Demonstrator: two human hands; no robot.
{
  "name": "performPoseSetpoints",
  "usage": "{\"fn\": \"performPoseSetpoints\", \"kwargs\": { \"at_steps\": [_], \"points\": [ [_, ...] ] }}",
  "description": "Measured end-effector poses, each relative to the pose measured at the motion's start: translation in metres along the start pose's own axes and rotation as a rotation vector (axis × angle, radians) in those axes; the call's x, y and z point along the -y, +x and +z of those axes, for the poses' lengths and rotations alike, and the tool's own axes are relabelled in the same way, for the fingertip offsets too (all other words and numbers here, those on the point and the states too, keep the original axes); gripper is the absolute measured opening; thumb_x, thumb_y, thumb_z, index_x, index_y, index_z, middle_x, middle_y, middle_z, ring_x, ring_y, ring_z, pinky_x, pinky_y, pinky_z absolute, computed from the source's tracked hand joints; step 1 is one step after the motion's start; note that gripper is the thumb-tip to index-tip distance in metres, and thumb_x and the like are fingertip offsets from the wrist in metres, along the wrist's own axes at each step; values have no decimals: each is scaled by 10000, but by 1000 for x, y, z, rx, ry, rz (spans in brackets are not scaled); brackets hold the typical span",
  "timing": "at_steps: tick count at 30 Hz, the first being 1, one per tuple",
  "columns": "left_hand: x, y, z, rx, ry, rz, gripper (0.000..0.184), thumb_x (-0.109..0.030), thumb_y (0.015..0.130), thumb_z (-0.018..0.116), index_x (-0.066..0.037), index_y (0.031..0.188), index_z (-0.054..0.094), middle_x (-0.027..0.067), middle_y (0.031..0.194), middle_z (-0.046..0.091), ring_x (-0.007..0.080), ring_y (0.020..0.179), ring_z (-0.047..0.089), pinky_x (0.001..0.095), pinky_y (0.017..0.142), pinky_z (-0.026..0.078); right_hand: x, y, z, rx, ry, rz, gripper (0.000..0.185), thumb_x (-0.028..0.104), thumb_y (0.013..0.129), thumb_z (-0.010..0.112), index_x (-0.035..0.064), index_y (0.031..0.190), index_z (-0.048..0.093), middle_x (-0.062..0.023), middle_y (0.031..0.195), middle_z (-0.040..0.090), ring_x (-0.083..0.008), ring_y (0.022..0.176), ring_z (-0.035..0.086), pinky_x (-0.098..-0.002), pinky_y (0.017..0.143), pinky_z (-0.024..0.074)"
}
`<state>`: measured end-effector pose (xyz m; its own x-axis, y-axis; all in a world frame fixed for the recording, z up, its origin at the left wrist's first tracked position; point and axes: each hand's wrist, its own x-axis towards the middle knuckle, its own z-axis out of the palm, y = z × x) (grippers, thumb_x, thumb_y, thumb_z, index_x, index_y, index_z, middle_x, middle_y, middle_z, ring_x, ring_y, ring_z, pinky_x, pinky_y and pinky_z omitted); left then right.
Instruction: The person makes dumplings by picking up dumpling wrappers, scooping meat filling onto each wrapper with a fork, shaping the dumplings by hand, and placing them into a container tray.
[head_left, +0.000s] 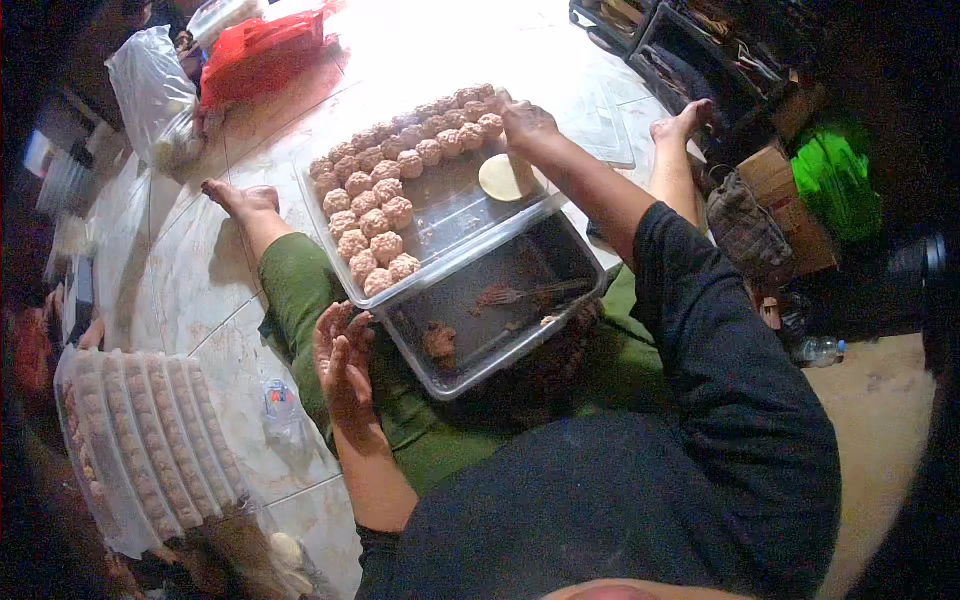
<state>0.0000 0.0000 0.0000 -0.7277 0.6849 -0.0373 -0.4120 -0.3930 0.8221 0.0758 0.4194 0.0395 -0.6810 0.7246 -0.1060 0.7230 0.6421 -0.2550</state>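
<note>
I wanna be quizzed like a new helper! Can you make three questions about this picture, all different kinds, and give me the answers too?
1. What utensil lies in the nearer plastic box?

2. True or false: a green plastic bag is on the person's right side.

3. Fill in the blank: the person's ____ is by the meatballs at the far end of the clear tray.

Key:
1. A fork.
2. True.
3. Right hand.

Free tray floor; lumpy balls left and beyond (pale disc right)
</note>
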Motion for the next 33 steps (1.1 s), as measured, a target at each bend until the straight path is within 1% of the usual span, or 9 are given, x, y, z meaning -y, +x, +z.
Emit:
{"fn": "performPoseSetpoints", "kwargs": {
  "at_steps": [3,6,12,17,19,21,25,27,33],
  "points": [
    [5,5,0,30,-41,7,578,-242,765,659,-34,1234,393,117,1200,475,255,1046,516,345,879,430,-7,14,14,-151,41,-42,724,119,727,607,114,1347,234,-271,1254,326,-381,896,575,-382,792,487],
    [4,1,-6,26,-45,-7,579,-251,767,656,-28,1232,393,124,1201,476,256,1042,519,344,872,436,-15,16,46,-365,-226,-181,748,18,713,580,171,1351,222,-269,1195,356,-375,903,573,-379,794,493],
    [5,3,-8,68,-117,-51,597,-276,766,660,-17,1232,390,124,1191,490,259,1039,522,342,868,438,-12,36,18,-224,-62,-325,839,-62,699,564,271,1357,164,-284,1214,328,-391,976,543,-376,816,496],
    [3,3,-3,59,-114,-67,587,-273,772,654,-12,1228,393,123,1181,500,256,1035,525,339,866,440,-5,11,-11,-92,-35,-348,755,-53,722,548,193,1352,211,-266,1212,362,-380,1020,519,-380,847,483],
    [3,2,-4,85,-127,-64,576,-265,778,646,-13,1229,392,123,1178,502,255,1034,526,339,865,440,-18,12,-17,-273,101,-388,628,-35,727,547,113,1290,311,-241,1181,413,-360,1020,520,-378,845,481],
    [4,2,-3,93,-136,-62,567,-262,784,637,-13,1229,391,124,1177,503,255,1034,525,340,866,438,-32,5,-28,-461,-309,-465,312,-1,726,529,-16,1037,520,-193,1124,495,-325,1011,523,-355,841,473],
    [7,3,-3,76,-126,-55,562,-280,795,618,-14,1232,386,122,1175,500,254,1036,522,344,868,432,-38,-24,-28,-466,-286,-322,144,20,721,495,-32,787,612,-182,1202,474,-317,1098,465,-366,877,434],
    [7,4,-6,77,-125,-73,567,-295,800,608,-16,1236,379,118,1175,496,252,1039,518,347,868,429,-35,-33,-26,-370,-301,-249,179,63,743,484,33,813,646,-182,1293,400,-319,1170,407,-446,910,385],
    [12,5,-1,95,-91,-60,584,-322,812,585,-17,1253,353,110,1170,482,245,1053,500,348,876,419,-59,6,26,-372,-203,-212,358,80,788,457,248,1071,597,-142,1389,264,-316,1275,259,-458,957,314]
  ]
}}
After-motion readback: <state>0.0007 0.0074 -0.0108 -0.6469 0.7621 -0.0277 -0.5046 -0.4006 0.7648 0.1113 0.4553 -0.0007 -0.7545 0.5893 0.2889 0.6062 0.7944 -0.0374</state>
